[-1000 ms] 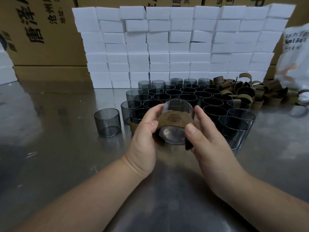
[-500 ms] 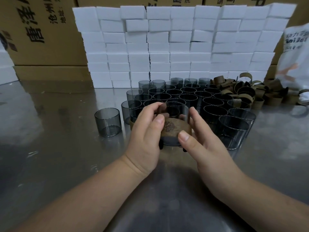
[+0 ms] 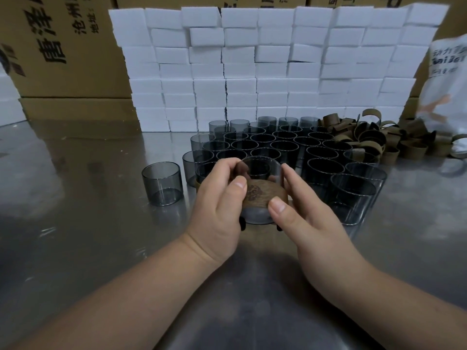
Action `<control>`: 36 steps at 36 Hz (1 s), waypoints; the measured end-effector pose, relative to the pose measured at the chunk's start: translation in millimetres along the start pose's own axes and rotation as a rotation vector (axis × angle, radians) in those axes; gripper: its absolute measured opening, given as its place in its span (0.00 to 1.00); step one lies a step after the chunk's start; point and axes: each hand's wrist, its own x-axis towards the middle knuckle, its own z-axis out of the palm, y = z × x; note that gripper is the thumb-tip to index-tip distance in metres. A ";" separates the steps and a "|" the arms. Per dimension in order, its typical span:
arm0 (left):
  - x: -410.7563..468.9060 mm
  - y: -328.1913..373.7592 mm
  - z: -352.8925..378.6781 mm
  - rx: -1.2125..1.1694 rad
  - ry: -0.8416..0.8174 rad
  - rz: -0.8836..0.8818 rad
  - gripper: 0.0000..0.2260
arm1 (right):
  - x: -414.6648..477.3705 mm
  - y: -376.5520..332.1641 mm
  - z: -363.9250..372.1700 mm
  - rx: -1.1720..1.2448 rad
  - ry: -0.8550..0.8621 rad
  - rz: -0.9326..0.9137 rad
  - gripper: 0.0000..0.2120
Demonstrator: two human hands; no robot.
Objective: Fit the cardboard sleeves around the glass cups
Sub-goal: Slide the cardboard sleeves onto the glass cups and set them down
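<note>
I hold one cup (image 3: 262, 168) just in front of the block of bare cups (image 3: 285, 147), gripped between both hands. My left hand (image 3: 217, 205) and right hand (image 3: 308, 210) curl round it from either side, thumbs pressing on the brown sleeve (image 3: 260, 195) that wraps its lower half. I judge this sleeve nearly seated, though I can't tell whether it has closed at the back. Almost everything is left to do: the block is rows of unsleeved cups, a lone cup (image 3: 162, 184) stands left of the block, and the heap of loose sleeves (image 3: 374, 140) lies to its right. The steel table (image 3: 75, 223) under the block is shiny with smeared reflections. Behind the block rises a wall of white boxes (image 3: 252, 72), with printed cartons (image 3: 63, 46) beyond and a white bag (image 3: 447, 84) to the block's right
</note>
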 end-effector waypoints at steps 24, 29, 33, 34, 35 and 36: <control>1.3 -0.6 -0.9 0.051 0.044 0.046 0.16 | 0.5 -3.8 2.5 0.031 0.052 0.032 0.23; 1.4 0.2 -1.5 0.045 0.042 0.032 0.17 | 0.4 -5.3 2.3 0.034 0.042 0.032 0.27; 2.0 0.1 -2.1 0.047 0.041 0.022 0.16 | 0.5 -4.2 2.6 0.037 0.049 0.035 0.24; 2.3 0.0 -2.2 0.044 0.039 0.019 0.16 | 0.7 -3.6 2.6 0.035 0.052 0.039 0.23; 2.3 -0.1 -2.3 0.038 0.037 0.012 0.16 | 0.8 -2.7 2.2 0.030 0.055 0.041 0.22; 2.5 -0.1 -2.3 0.032 0.037 0.003 0.16 | 0.8 -2.2 1.9 0.024 0.055 0.044 0.23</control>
